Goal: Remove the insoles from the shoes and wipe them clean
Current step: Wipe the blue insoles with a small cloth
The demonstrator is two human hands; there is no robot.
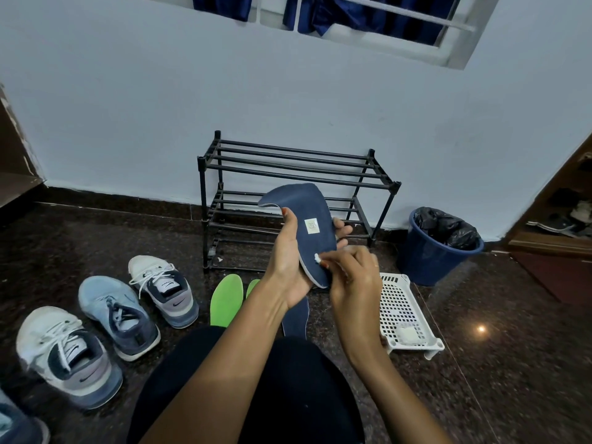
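Note:
My left hand (290,251) holds a navy insole (304,209) upright in front of me, its small pale label facing me. My right hand (355,274) pinches a small white wipe (318,258) against the insole's lower end. A second navy insole (296,318) lies on the floor under my arms. Two green insoles (226,299) lie on the floor to its left. Three sneakers stand in a row at the left: a white and grey one (163,290), a light blue one (118,315) and another white and grey one (64,354).
A black metal shoe rack (288,174) stands against the wall behind my hands. A white perforated tray (403,312) holding a white wad lies at the right. Beyond it is a blue bin (439,248) with a black liner. Part of another shoe (19,427) shows bottom left.

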